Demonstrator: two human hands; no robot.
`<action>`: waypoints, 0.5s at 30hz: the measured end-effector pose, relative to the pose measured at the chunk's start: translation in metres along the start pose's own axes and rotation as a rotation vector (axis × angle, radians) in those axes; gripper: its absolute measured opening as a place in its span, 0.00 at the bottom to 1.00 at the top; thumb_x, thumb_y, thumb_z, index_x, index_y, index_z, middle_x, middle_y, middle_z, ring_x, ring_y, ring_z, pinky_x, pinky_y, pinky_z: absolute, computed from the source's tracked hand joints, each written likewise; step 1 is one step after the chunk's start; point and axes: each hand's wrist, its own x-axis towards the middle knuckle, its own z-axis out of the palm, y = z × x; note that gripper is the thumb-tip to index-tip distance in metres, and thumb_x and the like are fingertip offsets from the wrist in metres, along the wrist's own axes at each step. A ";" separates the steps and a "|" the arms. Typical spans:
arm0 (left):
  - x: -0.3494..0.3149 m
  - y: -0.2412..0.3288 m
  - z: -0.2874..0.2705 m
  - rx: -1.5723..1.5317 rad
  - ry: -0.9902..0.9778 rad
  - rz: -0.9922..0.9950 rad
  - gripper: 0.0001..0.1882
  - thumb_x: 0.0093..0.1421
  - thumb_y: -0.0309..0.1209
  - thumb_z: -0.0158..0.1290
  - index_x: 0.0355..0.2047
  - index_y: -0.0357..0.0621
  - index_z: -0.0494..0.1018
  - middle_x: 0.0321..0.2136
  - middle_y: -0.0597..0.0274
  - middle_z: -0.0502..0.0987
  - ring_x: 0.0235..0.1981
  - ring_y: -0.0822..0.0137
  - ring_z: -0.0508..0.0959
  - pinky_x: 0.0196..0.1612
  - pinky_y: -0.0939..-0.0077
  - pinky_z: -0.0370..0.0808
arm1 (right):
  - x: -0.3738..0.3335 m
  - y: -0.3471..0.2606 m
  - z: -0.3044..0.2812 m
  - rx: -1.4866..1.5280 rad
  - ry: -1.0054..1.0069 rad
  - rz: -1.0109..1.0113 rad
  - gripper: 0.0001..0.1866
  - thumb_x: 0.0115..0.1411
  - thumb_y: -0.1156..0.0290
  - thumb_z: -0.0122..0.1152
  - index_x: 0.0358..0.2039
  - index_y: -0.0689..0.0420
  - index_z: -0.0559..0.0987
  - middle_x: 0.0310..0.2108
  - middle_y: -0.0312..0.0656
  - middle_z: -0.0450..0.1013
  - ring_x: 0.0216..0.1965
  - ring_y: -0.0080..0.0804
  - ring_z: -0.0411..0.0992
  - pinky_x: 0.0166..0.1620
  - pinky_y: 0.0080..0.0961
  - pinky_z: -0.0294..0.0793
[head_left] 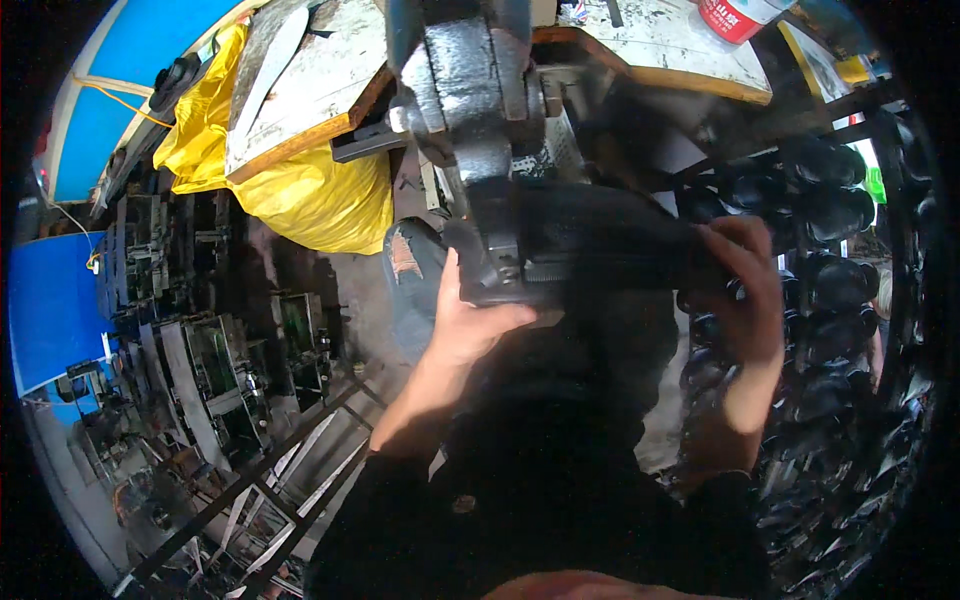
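Note:
A long black piece, looking like a shoe (610, 240), lies crosswise under the worn metal arm of a machine (465, 90). The arm's narrow lower end reaches down to the left part of the shoe. My left hand (468, 325) grips that left end, thumb along the near edge, with some fingers hidden behind it. At the other end, my right hand (748, 265) is closed around the shoe, its fingers curled over and partly in shadow. A fine ridged strip shows near the machine's tip. Dark shade hides most of the shoe's outline.
A stained white worktable (690, 50) with wooden edges surrounds the machine, bearing a red-and-white tub (735, 18). Yellow sacking (310, 205) hangs at the left. Racks of shiny black rounded items (830, 285) stand close on the right. Metal frames (205, 385) crowd the left floor.

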 end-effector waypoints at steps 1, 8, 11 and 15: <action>-0.001 -0.001 0.000 -0.019 0.000 0.000 0.53 0.40 0.15 0.70 0.65 0.44 0.55 0.53 0.56 0.71 0.53 0.58 0.75 0.54 0.57 0.76 | 0.005 -0.003 -0.007 -0.023 -0.006 -0.014 0.35 0.34 0.72 0.73 0.50 0.55 0.80 0.45 0.44 0.73 0.47 0.44 0.70 0.49 0.36 0.72; -0.002 -0.001 0.006 -0.126 0.004 -0.049 0.45 0.43 0.21 0.72 0.60 0.43 0.61 0.47 0.57 0.76 0.49 0.59 0.77 0.53 0.59 0.77 | 0.047 -0.038 -0.047 0.002 -0.020 -0.144 0.37 0.31 0.63 0.74 0.48 0.59 0.81 0.43 0.47 0.75 0.47 0.45 0.72 0.52 0.37 0.69; -0.008 0.000 -0.014 -0.099 -0.016 -0.002 0.48 0.42 0.27 0.74 0.61 0.44 0.59 0.48 0.58 0.75 0.49 0.61 0.77 0.53 0.61 0.76 | 0.048 -0.032 -0.038 0.067 0.010 -0.098 0.36 0.32 0.62 0.74 0.47 0.60 0.80 0.45 0.47 0.76 0.49 0.45 0.72 0.54 0.38 0.68; -0.012 0.000 -0.035 -0.176 -0.079 -0.122 0.55 0.42 0.31 0.74 0.65 0.43 0.52 0.54 0.54 0.71 0.55 0.58 0.74 0.57 0.64 0.73 | 0.010 0.023 0.026 0.374 0.194 -0.005 0.33 0.44 0.59 0.71 0.52 0.60 0.77 0.52 0.48 0.74 0.56 0.44 0.69 0.56 0.38 0.68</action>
